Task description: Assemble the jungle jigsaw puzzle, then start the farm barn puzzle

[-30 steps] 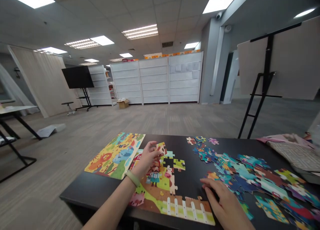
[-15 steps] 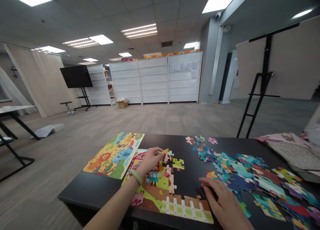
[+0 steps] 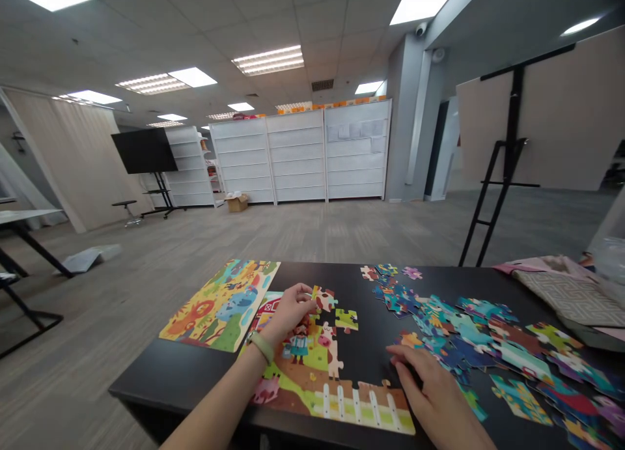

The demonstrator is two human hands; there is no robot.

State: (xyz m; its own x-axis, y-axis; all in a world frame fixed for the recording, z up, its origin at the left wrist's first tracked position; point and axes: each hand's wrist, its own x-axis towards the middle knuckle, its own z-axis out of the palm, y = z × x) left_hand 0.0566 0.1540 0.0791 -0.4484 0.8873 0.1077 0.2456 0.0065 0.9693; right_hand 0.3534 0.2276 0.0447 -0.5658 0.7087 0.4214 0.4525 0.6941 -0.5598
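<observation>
My left hand (image 3: pixel 289 314), with a pale green band at its wrist, reaches over the partly assembled farm puzzle (image 3: pixel 293 391). Its thumb and fingertips pinch the left edge of a brown-spotted cow puzzle piece (image 3: pixel 324 299) at the top of the picture. Just right of that lies a loose green piece (image 3: pixel 346 318). Below, a cow's head and leg border a gap in the puzzle, and a white fence runs along the bottom. My right hand (image 3: pixel 432 388) rests on the table by the puzzle's lower right corner, fingers loosely stretched and holding nothing visible.
A finished yellow animal puzzle (image 3: pixel 219 307) lies at the left of the black table (image 3: pixel 161 385). Many loose blue and mixed pieces (image 3: pixel 469 336) are piled on the right. A patterned cloth bag (image 3: pixel 561 294) sits at the right back edge.
My left hand has drawn back slightly to the left at the cow piece, which shows more of its surface. My right hand stays in place. The view has shifted a little.
</observation>
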